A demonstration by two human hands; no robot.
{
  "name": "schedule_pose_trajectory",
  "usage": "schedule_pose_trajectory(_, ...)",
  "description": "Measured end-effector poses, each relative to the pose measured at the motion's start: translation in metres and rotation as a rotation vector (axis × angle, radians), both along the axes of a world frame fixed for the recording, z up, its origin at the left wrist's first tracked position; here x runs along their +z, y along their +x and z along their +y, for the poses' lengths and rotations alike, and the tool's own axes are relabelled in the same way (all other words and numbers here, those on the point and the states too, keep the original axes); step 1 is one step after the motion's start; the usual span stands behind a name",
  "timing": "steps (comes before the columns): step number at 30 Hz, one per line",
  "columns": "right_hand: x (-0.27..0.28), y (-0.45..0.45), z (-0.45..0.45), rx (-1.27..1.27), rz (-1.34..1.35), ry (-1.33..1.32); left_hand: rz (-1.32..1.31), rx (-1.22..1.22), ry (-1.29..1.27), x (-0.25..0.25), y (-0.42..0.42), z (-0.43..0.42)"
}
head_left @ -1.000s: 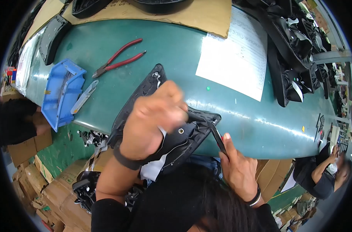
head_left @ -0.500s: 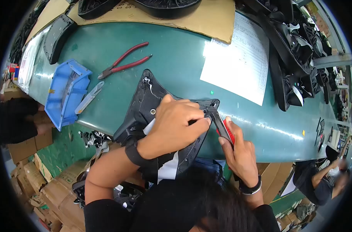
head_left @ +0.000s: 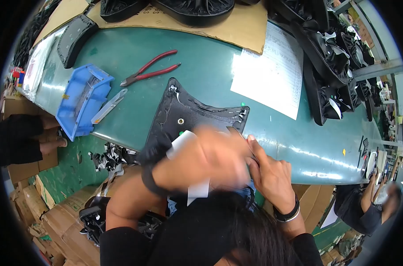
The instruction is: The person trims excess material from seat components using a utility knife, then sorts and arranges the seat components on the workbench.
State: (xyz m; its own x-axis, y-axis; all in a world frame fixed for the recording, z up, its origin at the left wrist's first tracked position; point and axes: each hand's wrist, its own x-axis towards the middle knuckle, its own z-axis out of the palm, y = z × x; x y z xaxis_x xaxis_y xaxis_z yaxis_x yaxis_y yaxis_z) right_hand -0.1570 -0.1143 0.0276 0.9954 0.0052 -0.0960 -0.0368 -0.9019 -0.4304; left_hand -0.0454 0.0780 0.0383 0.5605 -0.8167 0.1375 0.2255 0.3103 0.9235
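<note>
A black upholstered panel (head_left: 199, 116) lies at the table's near edge, underside up, with staples along its folded edge and a brass-coloured grommet. White strips (head_left: 179, 144) show at its near side. Over the panel's near part is my left hand (head_left: 206, 157), smeared by motion, so its fingers and anything in them cannot be made out. My right hand (head_left: 272, 179) is closed round a utility knife (head_left: 233, 131), its blade toward the panel's right corner. Most of the knife's handle is hidden by the fingers.
Red-handled cutting pliers (head_left: 150, 71), a blue bin (head_left: 84, 99) and a clear-handled knife (head_left: 109, 106) lie to the left. A printed sheet (head_left: 272, 75) and cardboard (head_left: 210, 33) are farther back. Black upholstered parts (head_left: 325, 75) are piled at right. Another person (head_left: 365, 204) sits at far right.
My left hand has left the panel's right corner, moving toward me, baring the stapled edge. The knife has drawn back slightly from that corner. The view has shifted a little.
</note>
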Motion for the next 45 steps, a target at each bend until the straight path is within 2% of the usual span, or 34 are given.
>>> schedule_pose_trajectory(1, 0.001, 0.001, 0.001, 0.015, 0.014, -0.067, -0.226, -0.002, -0.230, 0.002, -0.023, -0.013)
schedule_pose_trajectory(2, 0.003, 0.001, 0.001, 0.038, 0.028, -0.135, -0.138, -0.524, -0.620, 0.009, -0.035, -0.018)
schedule_pose_trajectory(4, -0.002, -0.001, 0.000, 0.051, -0.011, -0.144, -0.080, -0.587, -0.553, 0.032, -0.068, 0.010)
schedule_pose_trajectory(6, -0.005, -0.001, -0.003, 0.078, -0.082, -0.153, -0.386, -0.346, -0.314, 0.024, -0.046, 0.056)
schedule_pose_trajectory(8, -0.009, 0.000, -0.012, 0.100, -0.080, -0.105, -0.299, -0.380, 0.661, 0.004, -0.066, 0.116)
schedule_pose_trajectory(10, -0.025, 0.000, -0.017, -0.130, -0.140, 0.426, -0.947, -0.341, 1.516, -0.006, -0.101, 0.158)
schedule_pose_trajectory(11, -0.011, 0.006, -0.014, -0.319, 0.107, 0.598, -0.855, -0.034, 1.402, -0.008, -0.100, 0.170)
schedule_pose_trajectory(12, -0.019, 0.010, -0.011, -0.303, 0.100, 0.603, -0.768, 0.264, 1.268, -0.010, -0.094, 0.177)
schedule_pose_trajectory(13, -0.032, 0.014, -0.008, -0.317, 0.140, 0.726, -0.281, 0.745, 1.068, -0.012, -0.088, 0.166)
schedule_pose_trajectory(14, -0.038, 0.020, -0.006, -0.327, 0.176, 0.845, -0.162, 1.022, 1.015, -0.018, -0.078, 0.156)
schedule_pose_trajectory(15, -0.035, 0.027, -0.004, -0.303, 0.154, 0.842, -0.233, 1.096, 0.922, -0.022, -0.062, 0.129)
schedule_pose_trajectory(16, -0.031, 0.035, -0.003, -0.241, 0.123, 0.776, 0.018, 0.959, 0.909, -0.032, -0.048, 0.117)
schedule_pose_trajectory(17, -0.028, 0.043, -0.001, -0.183, 0.093, 0.710, -0.418, 0.890, 0.890, -0.099, -0.033, 0.121)
schedule_pose_trajectory(18, -0.025, 0.049, 0.001, -0.133, 0.062, 0.646, -0.050, 0.720, 1.011, -0.068, -0.017, 0.106)
schedule_pose_trajectory(20, -0.018, 0.066, -0.005, -0.022, -0.001, 0.608, 0.408, 0.528, 0.680, -0.051, 0.005, 0.102)
schedule_pose_trajectory(22, 0.002, 0.087, -0.005, -0.183, 0.010, 1.109, 0.570, 0.721, 0.372, -0.039, 0.020, 0.091)
schedule_pose_trajectory(23, 0.011, 0.094, -0.005, -0.169, -0.017, 1.157, 0.608, 0.836, 0.209, -0.024, 0.033, 0.089)
schedule_pose_trajectory(26, 0.009, 0.095, -0.013, -0.185, -0.032, 1.077, 0.374, 1.083, -0.182, -0.001, 0.082, 0.093)
schedule_pose_trajectory(27, 0.003, 0.093, -0.015, -0.225, -0.005, 1.087, 0.371, 1.080, -0.183, -0.004, 0.103, 0.097)
schedule_pose_trajectory(29, -0.008, 0.088, -0.019, -0.235, 0.025, 1.079, 0.512, 0.808, -0.289, -0.014, 0.148, 0.108)
schedule_pose_trajectory(30, -0.013, 0.086, -0.020, -0.251, 0.058, 1.069, 0.495, 0.922, -0.204, 0.000, 0.164, 0.083)
schedule_pose_trajectory(33, -0.019, 0.076, -0.021, -0.314, 0.093, 1.124, 0.422, 1.203, -0.104, -0.005, 0.242, 0.037)
schedule_pose_trajectory(34, -0.020, 0.074, -0.022, -0.346, 0.110, 1.163, 0.509, 1.140, -0.023, -0.011, 0.274, 0.035)
schedule_pose_trajectory(35, -0.023, 0.072, -0.025, -0.348, 0.115, 1.165, 0.671, 1.216, -0.049, -0.015, 0.305, 0.024)
schedule_pose_trajectory(37, -0.027, 0.068, -0.031, -0.362, 0.097, 1.194, 0.533, 1.214, -0.075, -0.023, 0.337, 0.013)
schedule_pose_trajectory(39, -0.029, 0.063, -0.037, -0.414, 0.088, 1.215, 0.524, 1.226, -0.054, -0.031, 0.346, 0.008)
schedule_pose_trajectory(40, -0.030, 0.062, -0.040, -0.426, 0.089, 1.218, 0.534, 1.245, -0.031, -0.019, 0.336, 0.002)
schedule_pose_trajectory(42, -0.034, 0.058, -0.046, -0.455, 0.043, 1.247, 0.574, 1.095, -0.173, 0.002, 0.297, 0.002)
schedule_pose_trajectory(44, -0.036, 0.055, -0.053, -0.521, -0.018, 1.253, 0.834, 0.977, -0.239, 0.006, 0.267, 0.013)
schedule_pose_trajectory(45, -0.036, 0.053, -0.057, -0.575, -0.083, 1.248, 0.766, 0.846, -0.172, -0.004, 0.250, 0.027)
